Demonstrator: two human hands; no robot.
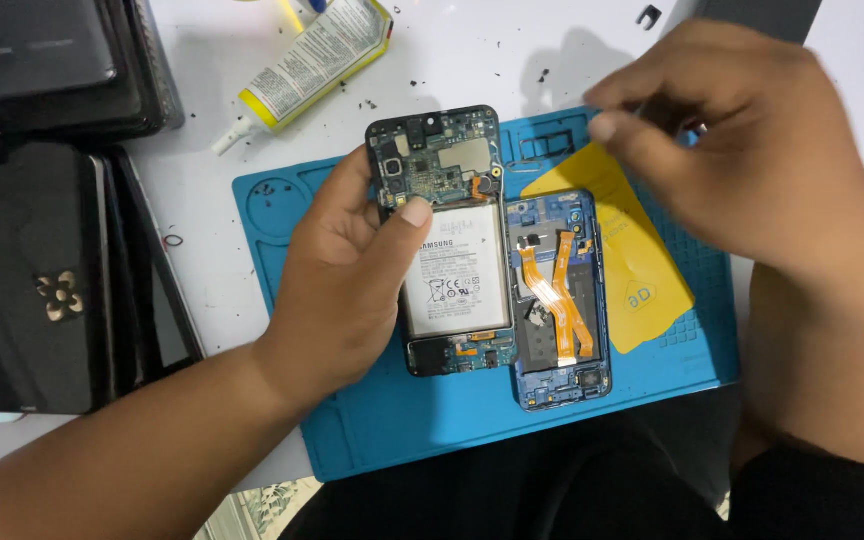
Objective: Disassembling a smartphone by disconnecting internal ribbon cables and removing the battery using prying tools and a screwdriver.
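Your left hand [347, 275] wraps the opened phone [447, 240] from its left edge, thumb pressed on the top corner of the battery [455, 275], so that grip is closed on the phone. The phone lies face down with its back off: a black frame, a green board crowded with small metal shields at the top, the flat white battery in the middle, and a smaller board at the bottom. It rests on the blue mat [402, 420], near the mat's middle. Just beside it on the right lies a second phone [559, 300], blue-framed and without a battery, crossed by two orange flex ribbons. Your right hand [752, 150] hovers above the upper right of the mat, fingers drawn together with the forefinger tip close to the thumb; whether that grip pinches anything small cannot be told. Under it a yellow packet [642, 270] lies flat, partly tucked beneath the second phone's edge. The mat is rubbery, with moulded trays and a grid at its right side, and lies on a white counter [212, 260] dotted with dark specks. A yellow glue tube [307, 60] lies above the mat, and stacked black cases [32, 270] sit to the left.
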